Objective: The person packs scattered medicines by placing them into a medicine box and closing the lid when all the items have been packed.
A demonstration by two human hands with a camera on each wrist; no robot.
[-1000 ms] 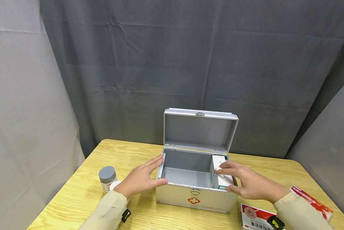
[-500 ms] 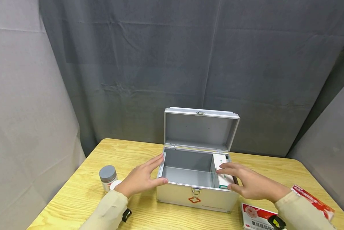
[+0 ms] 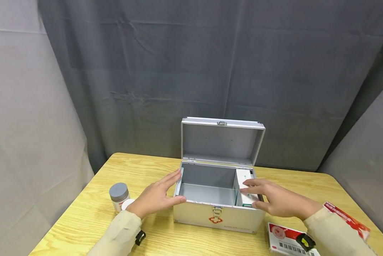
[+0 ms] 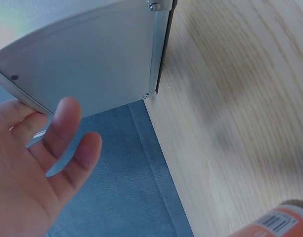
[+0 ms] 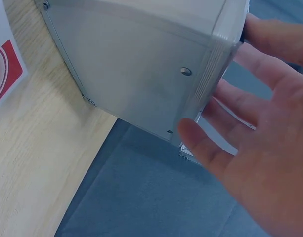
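Note:
A silver first-aid case (image 3: 197,215) with a red cross emblem stands on the table, its lid (image 3: 222,142) raised. Upright along the inner right wall is a white medicine box (image 3: 241,176) with green print. My left hand (image 3: 157,199) rests at the case's left rim, fingers extended and thumb near the front edge. Over the right rim reaches my right hand (image 3: 277,199), its loosely bent fingers touching the white box and its thumb by the front right corner. In the right wrist view, the case's side wall (image 5: 126,64) hides the box.
Left of the case stand a grey-capped bottle (image 3: 119,195) and a white round cap (image 3: 127,204), partly behind the left wrist. Right of it lie a red-and-white box (image 3: 282,238) and a red packet (image 3: 346,218) beside the right sleeve. A grey curtain (image 3: 146,78) hangs behind the table.
The whole head view has shifted slightly, with the case a little higher in it. Both hands keep the same places on the case and the white box.

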